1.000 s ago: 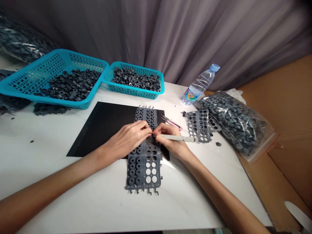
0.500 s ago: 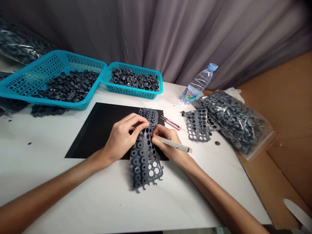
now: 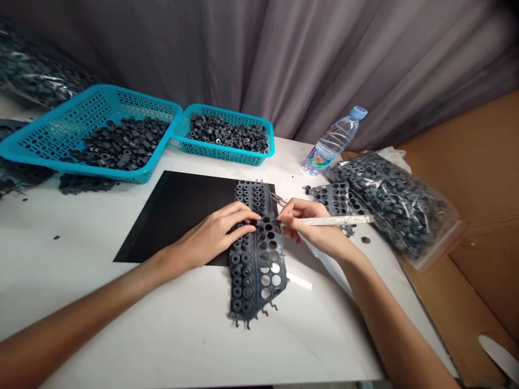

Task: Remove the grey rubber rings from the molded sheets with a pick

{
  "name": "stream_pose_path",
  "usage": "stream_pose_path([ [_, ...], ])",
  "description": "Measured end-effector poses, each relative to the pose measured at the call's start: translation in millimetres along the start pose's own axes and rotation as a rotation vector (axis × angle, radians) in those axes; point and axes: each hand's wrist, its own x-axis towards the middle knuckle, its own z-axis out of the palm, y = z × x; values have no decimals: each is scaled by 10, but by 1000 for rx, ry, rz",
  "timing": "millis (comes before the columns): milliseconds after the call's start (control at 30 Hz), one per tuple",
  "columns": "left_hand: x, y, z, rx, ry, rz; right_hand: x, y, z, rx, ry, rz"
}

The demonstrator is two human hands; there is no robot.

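Observation:
A dark grey rubber sheet (image 3: 263, 254) of molded rings lies over the black mat (image 3: 178, 205) and the table. Rings fill its left rows; round holes show along its right side. My left hand (image 3: 221, 229) rests across the sheet, thumb and fingertips closed at its middle. My right hand (image 3: 314, 221) pinches a thin, pale, stick-like tool (image 3: 344, 220) at the sheet's right edge. The tool's working tip is hidden by the fingers. Just behind that hand, thread snips (image 3: 278, 200) lie partly covered.
Two blue baskets (image 3: 156, 162) (image 3: 227, 154) of small dark rings stand at the back. To the right are a water bottle (image 3: 332, 143), a bag of dark rings (image 3: 393, 205) and another holed sheet (image 3: 334, 197). A brown panel (image 3: 478, 178) borders the right side.
My right hand has moved right and turned, with the tool now nearly level. The sheet's near right part is now bent, and my left fingers have stretched out more.

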Motion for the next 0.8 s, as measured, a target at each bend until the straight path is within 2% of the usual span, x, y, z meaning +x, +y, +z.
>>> stream_pose_path([
  [100, 1, 42, 25, 173, -95, 68, -16, -29, -106, -30, -14, 0],
  [233, 19, 88, -8, 340, -134, 92, -5, -2, -144, -32, -9, 5],
  [400, 38, 99, -74, 449, -127, 92, 62, 135, 39, 59, -40, 17],
  [567, 39, 82, -136, 591, -89, 101, 99, 135, 232, 64, 29, 16],
  [667, 38, 64, -169, 594, -76, 103, 87, 100, 264, 63, 54, -16],
  [800, 36, 50, -178, 499, -47, 53, 75, 105, 252, 38, 25, -55],
])
